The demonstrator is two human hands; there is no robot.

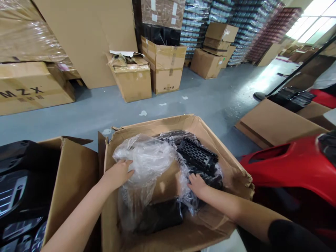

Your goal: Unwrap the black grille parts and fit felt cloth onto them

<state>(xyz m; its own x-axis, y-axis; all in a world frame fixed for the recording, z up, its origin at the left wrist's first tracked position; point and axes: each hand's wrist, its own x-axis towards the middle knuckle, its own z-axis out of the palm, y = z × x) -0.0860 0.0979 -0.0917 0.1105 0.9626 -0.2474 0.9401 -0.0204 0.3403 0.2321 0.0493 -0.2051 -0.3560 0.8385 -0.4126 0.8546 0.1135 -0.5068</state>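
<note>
A large open cardboard box [217,140] stands in front of me with wrapped parts inside. My left hand [119,174] lies against a crumpled clear plastic bag [147,154] at the box's left side. Its thumb and forefinger are apart; the other fingers are hidden. Toward the right of the box, my right hand [198,185] has its fingers bent on bunched clear plastic wrap [185,175]. Just beyond those fingers is a black part with slotted holes [198,154], partly wrapped. A dark flat piece [162,215] lies under plastic near the box's front.
At left, another open box [70,175] holds black plastic parts [15,192]. A red molded shell [286,168] stands close on the right. Across the grey floor [105,108] are cardboard boxes [168,66] and wrapped stacks [196,21].
</note>
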